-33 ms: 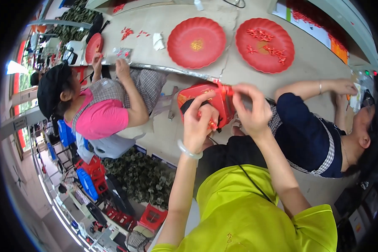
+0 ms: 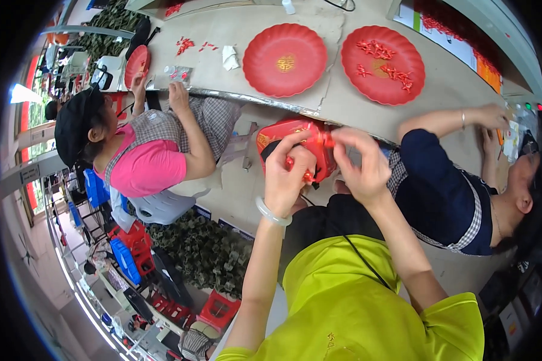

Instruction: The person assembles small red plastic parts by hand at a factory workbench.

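Note:
In front of my lap, my two hands work close together over a red container with gold markings (image 2: 273,137). My left hand (image 2: 289,171) is curled closed, with shiny small red pieces (image 2: 308,176) showing between its fingers. At its fingertips is another small red piece (image 2: 325,139), slightly blurred, whose exact kind I cannot make out. From the other side, the bent thumb and forefinger of my right hand (image 2: 366,170) pinch at that same piece. A pale bangle (image 2: 272,213) circles my left wrist.
On the table, a red scalloped plate (image 2: 262,60) stands beside another (image 2: 382,93) bearing several small red pieces. A crumpled white tissue (image 2: 230,58) lies further left. One person in pink (image 2: 153,162) sits to my left, another in navy (image 2: 430,186) close on my right.
The view has shifted very slightly, moving the plates a little to the right. My right fingertips sit a touch lower; both hands keep their closed grip.

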`<state>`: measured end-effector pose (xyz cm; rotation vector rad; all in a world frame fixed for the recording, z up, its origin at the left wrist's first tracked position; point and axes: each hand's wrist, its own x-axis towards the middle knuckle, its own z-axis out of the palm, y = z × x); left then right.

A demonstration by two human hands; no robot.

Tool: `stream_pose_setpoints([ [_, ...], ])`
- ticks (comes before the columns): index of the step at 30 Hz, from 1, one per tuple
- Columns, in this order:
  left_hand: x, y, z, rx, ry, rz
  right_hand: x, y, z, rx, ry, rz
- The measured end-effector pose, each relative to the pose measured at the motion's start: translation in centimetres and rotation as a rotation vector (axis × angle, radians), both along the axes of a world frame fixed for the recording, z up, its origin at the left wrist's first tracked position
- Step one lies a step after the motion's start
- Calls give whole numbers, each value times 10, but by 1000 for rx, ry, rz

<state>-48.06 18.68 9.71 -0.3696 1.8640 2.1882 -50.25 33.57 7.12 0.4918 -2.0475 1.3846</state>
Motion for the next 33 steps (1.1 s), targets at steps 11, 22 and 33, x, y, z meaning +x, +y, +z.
stream_pose_setpoints([
  [11,21,-10,-3,-15,-10,-46,46,4,15,-686,-968,349],
  [22,28,-19,-14,218,-185,-46,45,-2,19,-790,-1146,357],
  [33,30,-16,-11,259,-83,-57,51,-2,27,-680,-1000,317],
])
